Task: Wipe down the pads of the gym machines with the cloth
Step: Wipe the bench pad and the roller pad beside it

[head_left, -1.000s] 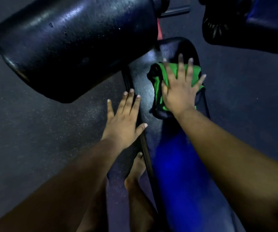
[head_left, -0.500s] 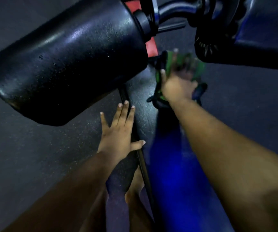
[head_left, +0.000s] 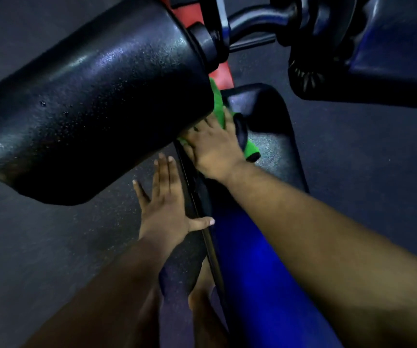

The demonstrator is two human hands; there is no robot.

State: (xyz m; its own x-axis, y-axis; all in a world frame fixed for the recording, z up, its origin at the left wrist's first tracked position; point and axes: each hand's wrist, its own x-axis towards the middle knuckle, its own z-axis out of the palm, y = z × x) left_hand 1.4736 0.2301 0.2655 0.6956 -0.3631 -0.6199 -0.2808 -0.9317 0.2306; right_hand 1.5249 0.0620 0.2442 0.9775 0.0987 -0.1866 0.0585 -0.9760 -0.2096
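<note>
A green and black cloth (head_left: 219, 106) lies on the left edge of the long black bench pad (head_left: 275, 136). My right hand (head_left: 212, 146) presses flat on the cloth, its fingertips hidden under the big black roller pad (head_left: 96, 96) that hangs over the bench at the upper left. My left hand (head_left: 167, 207) is flat with straight fingers, lying along the bench's left side by the frame bar (head_left: 202, 217), its thumb across the bar. It holds nothing.
A second dark roller pad (head_left: 378, 71) hangs at the upper right on a black metal arm (head_left: 257, 16). A red frame part (head_left: 223, 74) shows behind the bench. Dark speckled rubber floor (head_left: 39, 247) surrounds everything. My bare foot (head_left: 202, 297) stands left of the bench.
My right hand has slid the cloth from the far end of the bench pad back and left to its left edge, under the big roller. My left hand stayed put.
</note>
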